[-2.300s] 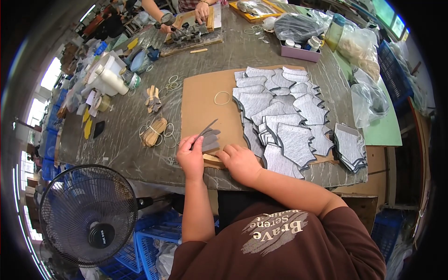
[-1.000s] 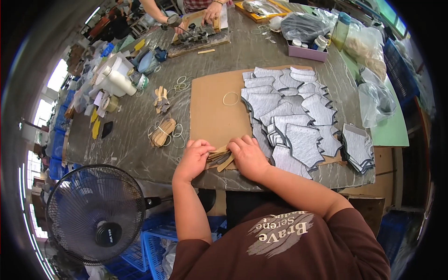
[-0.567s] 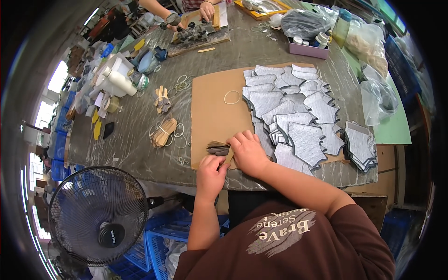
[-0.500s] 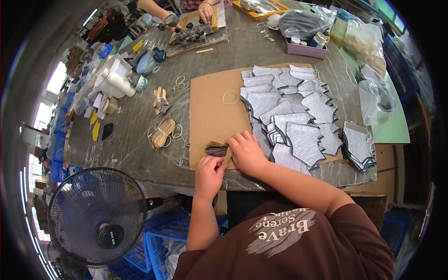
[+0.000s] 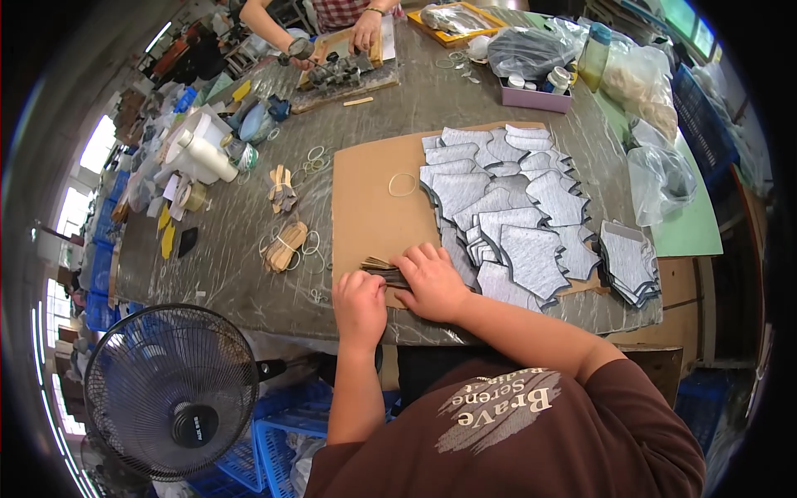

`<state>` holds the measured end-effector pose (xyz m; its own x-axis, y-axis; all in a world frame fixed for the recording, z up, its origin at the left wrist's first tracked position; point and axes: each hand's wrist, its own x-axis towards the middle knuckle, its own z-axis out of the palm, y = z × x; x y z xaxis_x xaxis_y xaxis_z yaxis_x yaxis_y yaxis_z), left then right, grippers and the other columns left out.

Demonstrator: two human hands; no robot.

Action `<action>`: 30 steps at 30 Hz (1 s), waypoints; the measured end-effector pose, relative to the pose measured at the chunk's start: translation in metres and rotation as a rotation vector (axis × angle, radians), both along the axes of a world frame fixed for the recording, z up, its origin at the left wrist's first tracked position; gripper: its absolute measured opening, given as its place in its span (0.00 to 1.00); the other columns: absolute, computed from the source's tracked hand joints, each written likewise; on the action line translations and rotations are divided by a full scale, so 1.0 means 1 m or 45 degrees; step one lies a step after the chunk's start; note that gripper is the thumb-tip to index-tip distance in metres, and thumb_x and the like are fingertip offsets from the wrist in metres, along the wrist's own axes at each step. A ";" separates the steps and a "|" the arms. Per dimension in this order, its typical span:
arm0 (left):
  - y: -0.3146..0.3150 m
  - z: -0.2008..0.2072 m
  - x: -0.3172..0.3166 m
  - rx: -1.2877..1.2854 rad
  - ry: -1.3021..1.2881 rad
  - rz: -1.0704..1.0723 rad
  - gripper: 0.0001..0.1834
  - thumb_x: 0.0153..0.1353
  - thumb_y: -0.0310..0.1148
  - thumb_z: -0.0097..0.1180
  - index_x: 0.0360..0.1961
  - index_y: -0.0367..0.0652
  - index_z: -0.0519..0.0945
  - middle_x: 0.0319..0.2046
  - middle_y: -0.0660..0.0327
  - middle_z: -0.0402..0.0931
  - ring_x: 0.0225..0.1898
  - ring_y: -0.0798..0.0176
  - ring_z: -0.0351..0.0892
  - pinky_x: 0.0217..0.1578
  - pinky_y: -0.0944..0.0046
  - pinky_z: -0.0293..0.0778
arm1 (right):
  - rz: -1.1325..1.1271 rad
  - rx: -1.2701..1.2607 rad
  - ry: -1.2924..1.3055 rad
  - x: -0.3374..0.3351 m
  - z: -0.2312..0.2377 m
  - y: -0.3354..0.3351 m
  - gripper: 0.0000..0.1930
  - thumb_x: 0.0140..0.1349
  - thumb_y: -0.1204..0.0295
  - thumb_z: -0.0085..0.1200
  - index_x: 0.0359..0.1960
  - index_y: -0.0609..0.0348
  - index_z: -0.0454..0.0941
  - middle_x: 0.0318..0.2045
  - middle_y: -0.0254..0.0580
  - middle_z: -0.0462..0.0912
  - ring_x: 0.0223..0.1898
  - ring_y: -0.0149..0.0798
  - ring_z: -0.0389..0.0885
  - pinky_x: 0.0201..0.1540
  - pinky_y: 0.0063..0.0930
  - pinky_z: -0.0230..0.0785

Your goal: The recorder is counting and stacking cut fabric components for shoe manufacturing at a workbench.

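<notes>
A small stack of thin strips [image 5: 383, 270], dark with tan edges, lies at the near end of a brown cardboard sheet [image 5: 365, 199]. My left hand [image 5: 360, 309] closes on the stack's left end, thumb and fingers pinched. From the right, my right hand [image 5: 432, 282] bends its fingers over the other end and grips it. Much of the stack is hidden under my hands. Right of them, rows of overlapping grey cut pieces [image 5: 519, 249] with dark edges cover the cardboard. A loose rubber band [image 5: 402, 184] rests farther up the sheet.
Tied strip bundles [image 5: 284, 246] and rubber bands lie to the left. A separate pile of grey pieces [image 5: 628, 261] sits at the right edge. Across the table a co-worker's hands [image 5: 365, 31] work at a metal clamp device [image 5: 336, 73]. A fan [image 5: 170, 390] stands at lower left.
My left hand has shifted left to the stack's end. My right hand has come lower over the strips, and the tan piece that stood up between my hands no longer shows.
</notes>
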<state>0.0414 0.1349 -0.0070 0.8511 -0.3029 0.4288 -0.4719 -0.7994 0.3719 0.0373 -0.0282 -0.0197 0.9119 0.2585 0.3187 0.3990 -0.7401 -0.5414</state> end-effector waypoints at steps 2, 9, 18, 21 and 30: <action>-0.002 0.001 0.001 -0.160 -0.004 0.050 0.10 0.43 0.23 0.63 0.29 0.41 0.78 0.35 0.56 0.73 0.41 0.52 0.71 0.42 0.56 0.67 | 0.026 -0.033 0.020 0.004 -0.008 0.001 0.18 0.51 0.69 0.56 0.45 0.56 0.73 0.41 0.43 0.73 0.47 0.45 0.68 0.49 0.39 0.58; 0.007 -0.012 0.014 -0.258 0.362 -0.273 0.27 0.51 0.21 0.55 0.55 0.35 0.67 0.53 0.45 0.67 0.56 0.44 0.64 0.58 0.55 0.60 | -0.064 0.019 -0.029 0.003 -0.012 0.004 0.25 0.50 0.72 0.58 0.52 0.56 0.67 0.42 0.43 0.72 0.46 0.46 0.69 0.49 0.40 0.59; 0.005 -0.009 0.013 -0.427 0.293 -0.164 0.06 0.55 0.23 0.54 0.34 0.33 0.79 0.34 0.52 0.78 0.39 0.52 0.74 0.42 0.60 0.71 | -0.059 0.187 0.022 0.000 -0.010 0.002 0.27 0.49 0.73 0.60 0.53 0.56 0.67 0.42 0.47 0.70 0.47 0.49 0.69 0.50 0.40 0.60; 0.003 -0.013 0.011 -0.555 0.354 -0.008 0.07 0.58 0.25 0.53 0.36 0.33 0.79 0.34 0.51 0.78 0.38 0.52 0.76 0.41 0.60 0.71 | -0.081 0.234 0.001 -0.001 -0.008 0.002 0.27 0.49 0.73 0.61 0.53 0.55 0.67 0.44 0.48 0.70 0.48 0.50 0.70 0.51 0.41 0.61; 0.000 -0.014 0.011 -0.612 0.366 -0.021 0.07 0.55 0.24 0.55 0.34 0.33 0.81 0.33 0.53 0.79 0.37 0.54 0.74 0.41 0.62 0.71 | -0.064 0.309 0.042 0.000 -0.006 -0.002 0.28 0.48 0.74 0.61 0.54 0.56 0.68 0.50 0.52 0.65 0.51 0.55 0.67 0.54 0.44 0.62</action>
<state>0.0526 0.1350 -0.0207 0.9509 -0.1447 0.2736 -0.3089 -0.5017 0.8080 0.0369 -0.0300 -0.0259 0.9325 0.1322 0.3361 0.3444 -0.6051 -0.7178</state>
